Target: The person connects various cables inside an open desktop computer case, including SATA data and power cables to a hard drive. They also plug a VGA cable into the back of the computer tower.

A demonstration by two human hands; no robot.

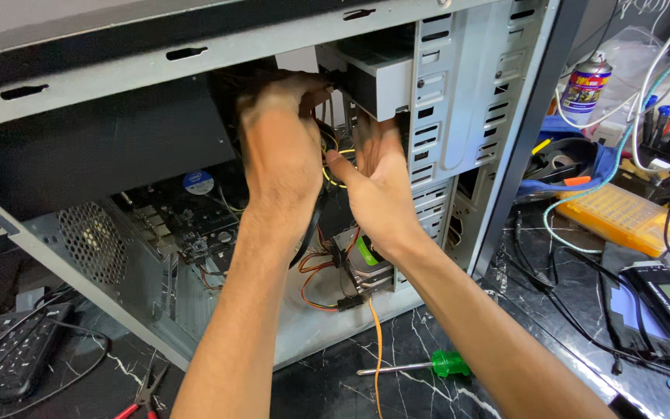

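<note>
An open grey computer case [474, 101] lies tilted on a dark marble desk. Both my hands reach inside it. My left hand [281, 147] is deep in the upper bay area, its fingers curled around black and yellow cables beside a black box; the fingertips are hidden. My right hand [378, 182] is spread with the palm facing left, just under the grey optical drive [374, 77] and next to the drive cage. Below my hands lie a hard drive [366, 260] and orange cables [316, 271]. The motherboard [180, 213] sits to the left.
A green-handled screwdriver [428, 365] lies on the desk in front of the case. Red-handled pliers [143, 396] and a black keyboard [9, 349] are at the lower left. To the right are a yellow bit case [622, 217], a spray can [585, 81], tape rolls and cables.
</note>
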